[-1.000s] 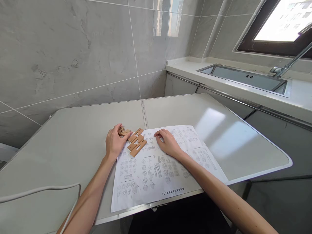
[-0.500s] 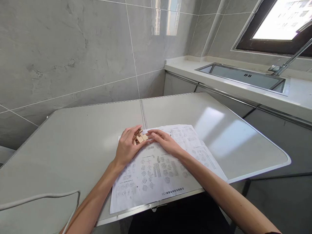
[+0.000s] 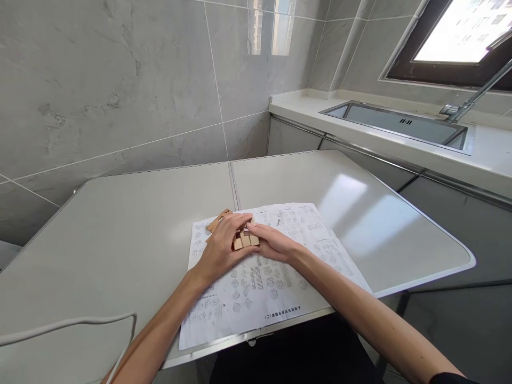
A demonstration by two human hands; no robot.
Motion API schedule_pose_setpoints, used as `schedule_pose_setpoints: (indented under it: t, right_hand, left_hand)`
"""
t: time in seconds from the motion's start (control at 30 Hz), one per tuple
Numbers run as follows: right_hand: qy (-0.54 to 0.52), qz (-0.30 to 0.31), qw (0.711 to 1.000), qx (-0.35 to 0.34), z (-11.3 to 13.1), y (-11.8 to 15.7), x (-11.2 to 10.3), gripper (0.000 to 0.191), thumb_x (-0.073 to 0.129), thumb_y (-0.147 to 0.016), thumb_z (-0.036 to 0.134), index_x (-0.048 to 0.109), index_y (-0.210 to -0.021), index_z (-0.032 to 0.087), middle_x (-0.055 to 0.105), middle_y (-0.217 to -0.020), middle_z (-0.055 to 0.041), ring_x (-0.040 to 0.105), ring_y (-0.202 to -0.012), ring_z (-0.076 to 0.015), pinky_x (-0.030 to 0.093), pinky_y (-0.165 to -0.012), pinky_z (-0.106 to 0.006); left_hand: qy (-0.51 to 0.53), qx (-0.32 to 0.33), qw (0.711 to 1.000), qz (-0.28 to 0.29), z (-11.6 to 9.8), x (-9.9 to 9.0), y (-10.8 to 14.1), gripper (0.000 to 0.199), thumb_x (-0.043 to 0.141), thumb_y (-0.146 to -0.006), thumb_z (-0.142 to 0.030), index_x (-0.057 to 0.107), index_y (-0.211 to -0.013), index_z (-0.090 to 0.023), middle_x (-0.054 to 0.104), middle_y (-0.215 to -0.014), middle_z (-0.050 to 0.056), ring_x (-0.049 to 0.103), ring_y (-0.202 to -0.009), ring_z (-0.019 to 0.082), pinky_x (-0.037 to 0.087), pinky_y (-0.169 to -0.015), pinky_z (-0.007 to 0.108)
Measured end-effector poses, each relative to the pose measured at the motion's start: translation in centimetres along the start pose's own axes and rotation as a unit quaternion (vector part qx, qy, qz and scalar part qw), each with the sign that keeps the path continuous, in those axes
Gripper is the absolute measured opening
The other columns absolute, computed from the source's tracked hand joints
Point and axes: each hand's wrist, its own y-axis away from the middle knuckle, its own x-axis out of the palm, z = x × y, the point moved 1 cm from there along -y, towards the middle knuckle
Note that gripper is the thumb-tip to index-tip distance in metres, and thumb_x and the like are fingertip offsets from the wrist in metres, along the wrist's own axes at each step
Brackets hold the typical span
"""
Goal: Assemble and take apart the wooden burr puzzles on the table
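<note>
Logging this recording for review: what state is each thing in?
Left hand: curled around wooden blocks
Right hand: thumb and fingers on them
Wooden blocks: grouped between both hands
Brown flat piece: partly hidden behind left hand
Printed sheet: spread open on table
Cable: bent
Window: cannot tell

Center: hands partly hide wooden blocks from me; sheet drawings too small; faucet cropped, right edge.

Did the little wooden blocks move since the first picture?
Yes. The wooden blocks moved right and a bit nearer you: first left of the table seam, now about in line with it.
</note>
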Motion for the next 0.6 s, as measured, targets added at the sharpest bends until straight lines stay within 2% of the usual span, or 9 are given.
schedule_pose_setpoints:
  t: [0.1,0.23,0.4,0.5,0.6]
  right_hand:
    - [0.008,-0.025,1.000,0.005,0.48,0.10,0.11,0.031,0.058,-0.108,0.042,0.073,-0.117,0.016,0.078,-0.112,-0.0128,0.074,-0.104,-0.0259,0.061,-0.097,-0.042]
    - [0.014,-0.024,1.000,0.002,0.94,0.15,0.09,0.042,0.056,-0.109,0.051,0.073,-0.125,0.016,0.079,-0.112,-0.0144,0.074,-0.113,-0.0305,0.060,-0.101,-0.048]
    - [-0.045,0.013,0.998,-0.031,0.93,-0.08,-0.31,0.045,0.058,-0.109,0.051,0.075,-0.123,0.013,0.079,-0.117,-0.0166,0.075,-0.108,-0.0279,0.057,-0.104,-0.044]
    - [-0.079,-0.027,0.996,-0.029,0.91,-0.22,-0.48,0.043,0.055,-0.111,0.050,0.075,-0.121,0.013,0.078,-0.118,-0.0148,0.075,-0.103,-0.0249,0.059,-0.097,-0.040]
    - [-0.090,-0.069,0.993,-0.037,0.96,-0.36,-0.61,0.039,0.055,-0.112,0.049,0.075,-0.114,0.015,0.077,-0.109,-0.0112,0.072,-0.097,-0.0213,0.060,-0.089,-0.035]
  left_hand:
    - [-0.011,-0.012,1.000,0.000,0.34,-0.06,-0.01,0.066,0.071,-0.099,-0.054,0.044,-0.155,-0.031,0.063,-0.147,0.012,0.056,-0.141,0.035,0.046,-0.120,0.058]
    - [-0.009,-0.045,0.999,-0.009,0.76,-0.13,0.05,0.072,0.072,-0.097,-0.058,0.042,-0.156,-0.030,0.061,-0.147,0.013,0.057,-0.135,0.034,0.052,-0.110,0.052]
    - [-0.018,-0.067,0.997,-0.018,1.00,-0.10,0.10,0.068,0.074,-0.097,-0.056,0.047,-0.154,-0.030,0.060,-0.146,0.013,0.055,-0.136,0.034,0.052,-0.111,0.054]
    - [0.007,-0.082,0.996,-0.034,0.91,-0.21,0.14,0.071,0.078,-0.091,-0.061,0.053,-0.151,-0.032,0.053,-0.145,0.012,0.058,-0.130,0.032,0.058,-0.101,0.048]
    - [0.068,-0.107,0.991,-0.042,0.75,-0.29,0.20,0.071,0.083,-0.087,-0.061,0.058,-0.148,-0.034,0.054,-0.133,0.010,0.064,-0.108,0.024,0.062,-0.086,0.038]
